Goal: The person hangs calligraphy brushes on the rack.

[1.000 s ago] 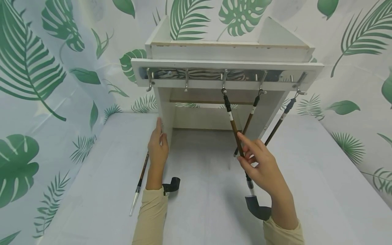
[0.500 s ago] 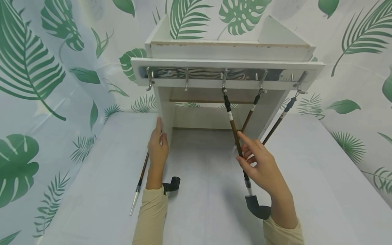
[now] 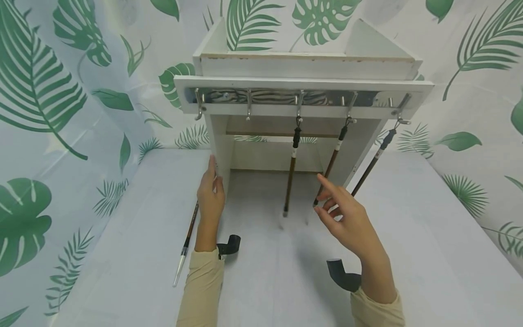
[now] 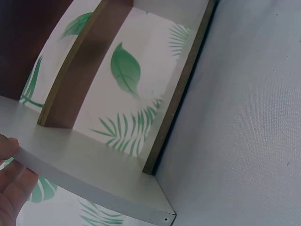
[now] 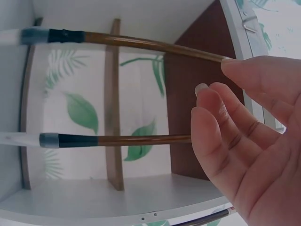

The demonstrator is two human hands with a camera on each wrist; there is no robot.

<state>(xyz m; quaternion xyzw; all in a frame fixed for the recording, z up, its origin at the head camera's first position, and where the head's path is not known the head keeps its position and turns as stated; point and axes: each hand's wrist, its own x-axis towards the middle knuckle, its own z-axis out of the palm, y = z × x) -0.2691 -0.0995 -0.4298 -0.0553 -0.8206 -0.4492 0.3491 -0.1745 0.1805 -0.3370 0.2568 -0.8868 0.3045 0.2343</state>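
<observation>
- Evidently the middle brush (image 3: 291, 177) hangs by its loop from the middle hook (image 3: 300, 104), tip down; its lower end is blurred, perhaps swinging.
- Right hand (image 3: 347, 218) just beside it, apart in the head view: index extended, other fingers loosely bent, gripping nothing; likely space for the brush to hang free.
- Two more brushes, the inner one (image 3: 336, 150) and the outer one (image 3: 373, 163), hang from the neighbouring hooks, spacing probably preventing tangles.
- Left hand (image 3: 211, 195) flat-fingered, unclenched, against the side panel (image 3: 218, 141), presumably steadying the stand.
- Loose brush (image 3: 189, 240) lies on the table (image 3: 261, 286), beside the left forearm.
</observation>
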